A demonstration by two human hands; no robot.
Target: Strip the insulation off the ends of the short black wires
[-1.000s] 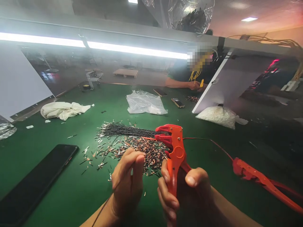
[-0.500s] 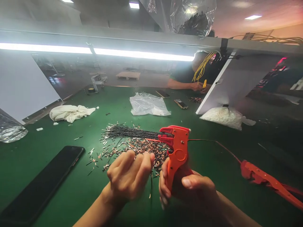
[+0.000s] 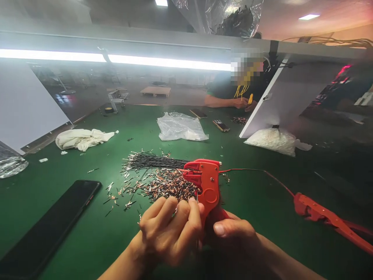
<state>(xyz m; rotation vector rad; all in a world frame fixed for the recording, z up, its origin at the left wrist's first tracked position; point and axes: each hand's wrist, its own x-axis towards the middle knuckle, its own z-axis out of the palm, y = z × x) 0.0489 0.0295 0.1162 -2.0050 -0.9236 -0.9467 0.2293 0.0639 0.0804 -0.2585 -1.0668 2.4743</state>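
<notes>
My right hand [image 3: 233,229] is wrapped round the grips of a red-orange wire stripper [image 3: 209,182], which stands upright with its jaws facing left. Close to the tool's lower body, my left hand [image 3: 171,229] is closed in a pinch on a thin dark wire [image 3: 197,196], its end pointing up beside the stripper; the rest is mostly hidden by the fingers. Behind the tool's jaws lies a bundle of black wires [image 3: 157,161] with bare silvery ends at the left. A heap of short copper and black wire scraps [image 3: 171,184] spreads in front of the bundle.
On the green table [image 3: 72,217] are a black phone [image 3: 52,229] at left, a second red stripper [image 3: 329,219] at right, a white cloth [image 3: 84,139], a clear plastic bag [image 3: 182,127] and a bag of white pieces [image 3: 272,142]. A person's hands [image 3: 243,103] hold yellow wires beyond.
My left hand has moved right, up close to the stripper, carrying the wire. The stripper appears slightly farther left and lower; the whole view has shifted a little.
</notes>
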